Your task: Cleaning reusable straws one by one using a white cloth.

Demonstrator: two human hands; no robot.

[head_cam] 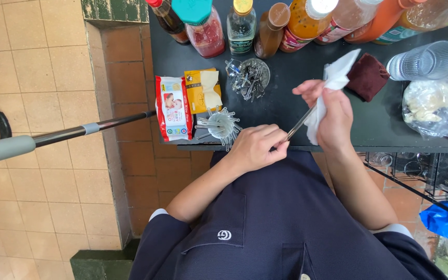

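The left hand (257, 148) closes its grip on the handle end of a slim metal utensil (299, 124), which slants up toward two o'clock; its far end is hidden, so what kind of utensil it is cannot be told. The right hand (333, 116) has its grip clamped around a white paper napkin (333, 83) wrapped about the upper part of that utensil, one corner of the napkin sticking up toward one o'clock. Both hands hover over the near edge of the black tabletop (281, 103). At nine o'clock from the left hand stands a clear round holder (219, 126) with utensils fanning out of it, and at twelve o'clock sits a glass bowl of metal cutlery (250, 77). Farther at nine o'clock lie a red-and-white wipes packet (172, 109) and an orange packet (200, 91). A dark red cloth (367, 76) lies just beside the napkin at three o'clock. Sauce bottles (270, 28) line the far edge at twelve o'clock.
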